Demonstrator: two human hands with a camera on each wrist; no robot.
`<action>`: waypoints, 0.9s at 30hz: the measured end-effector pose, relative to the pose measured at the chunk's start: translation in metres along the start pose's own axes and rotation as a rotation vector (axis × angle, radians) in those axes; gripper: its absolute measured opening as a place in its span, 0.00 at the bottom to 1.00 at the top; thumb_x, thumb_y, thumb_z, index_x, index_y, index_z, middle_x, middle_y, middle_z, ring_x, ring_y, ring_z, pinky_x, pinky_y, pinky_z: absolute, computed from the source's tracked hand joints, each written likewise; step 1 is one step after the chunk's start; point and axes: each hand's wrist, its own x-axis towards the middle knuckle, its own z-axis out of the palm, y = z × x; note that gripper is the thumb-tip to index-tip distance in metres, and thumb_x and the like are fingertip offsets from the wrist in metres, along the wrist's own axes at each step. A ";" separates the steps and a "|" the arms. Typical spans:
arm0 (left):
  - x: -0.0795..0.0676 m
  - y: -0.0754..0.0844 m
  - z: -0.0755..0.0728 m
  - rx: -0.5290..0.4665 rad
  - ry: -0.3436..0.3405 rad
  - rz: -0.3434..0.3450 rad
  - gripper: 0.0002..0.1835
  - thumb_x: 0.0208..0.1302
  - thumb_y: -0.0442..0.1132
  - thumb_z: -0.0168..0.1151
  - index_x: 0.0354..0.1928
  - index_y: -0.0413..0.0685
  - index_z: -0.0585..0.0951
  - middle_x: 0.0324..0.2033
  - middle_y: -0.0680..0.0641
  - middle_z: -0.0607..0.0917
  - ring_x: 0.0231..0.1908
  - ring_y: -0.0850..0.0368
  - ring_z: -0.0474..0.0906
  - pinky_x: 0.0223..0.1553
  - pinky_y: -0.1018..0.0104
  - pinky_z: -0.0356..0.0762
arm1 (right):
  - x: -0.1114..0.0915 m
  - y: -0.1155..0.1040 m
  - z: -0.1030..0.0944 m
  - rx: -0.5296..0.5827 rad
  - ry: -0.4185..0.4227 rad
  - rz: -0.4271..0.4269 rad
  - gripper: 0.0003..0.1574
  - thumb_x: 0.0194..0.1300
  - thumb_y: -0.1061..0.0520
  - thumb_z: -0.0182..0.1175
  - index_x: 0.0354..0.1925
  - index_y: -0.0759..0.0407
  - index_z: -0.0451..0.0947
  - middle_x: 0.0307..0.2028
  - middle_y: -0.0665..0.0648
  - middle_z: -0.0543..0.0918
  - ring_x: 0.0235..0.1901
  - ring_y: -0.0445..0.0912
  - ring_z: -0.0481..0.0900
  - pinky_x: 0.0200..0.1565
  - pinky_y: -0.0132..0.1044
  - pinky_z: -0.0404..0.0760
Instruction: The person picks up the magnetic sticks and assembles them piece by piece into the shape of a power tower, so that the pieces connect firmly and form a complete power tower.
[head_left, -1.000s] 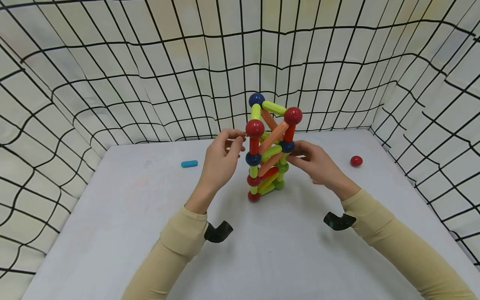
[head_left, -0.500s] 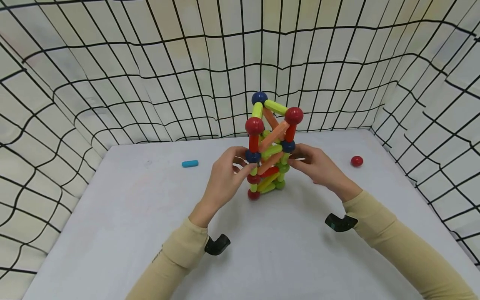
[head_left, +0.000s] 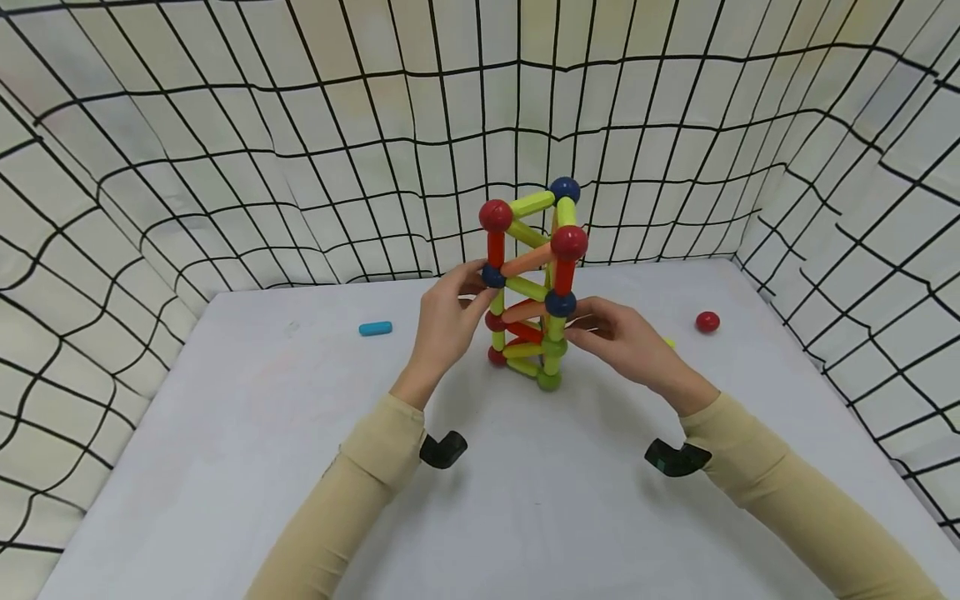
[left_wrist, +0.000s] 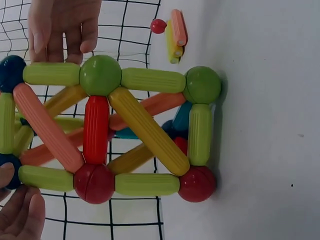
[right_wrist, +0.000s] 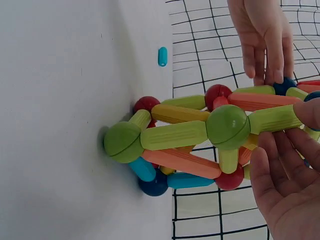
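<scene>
A triangular tower of magnetic rods and balls stands upright on the white table, with red and blue balls at its top. My left hand pinches its left column at a dark blue ball, the thumb on the ball. On the other side my right hand grips the right column below the blue ball. In the right wrist view its thumb lies over the end of a lime green rod, fingers underneath. Teal rods and a dark blue ball show at the base.
A loose blue rod lies left of the tower. To the right lies a red ball, with orange and yellow rods close to it. Black grid netting borders the table at the back and sides.
My left hand has come down and taken hold of the left column. The tower has turned clockwise seen from above: left column back, right column nearer. My right hand stays by the right column.
</scene>
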 end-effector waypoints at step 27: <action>-0.023 -0.141 -0.080 0.251 -0.139 -0.433 0.22 0.69 0.33 0.54 0.64 0.37 0.72 0.62 0.33 0.72 0.66 0.37 0.63 0.66 0.45 0.60 | 0.020 0.001 -0.035 0.072 0.080 0.061 0.25 0.73 0.50 0.54 0.65 0.56 0.68 0.60 0.55 0.74 0.55 0.48 0.77 0.58 0.40 0.76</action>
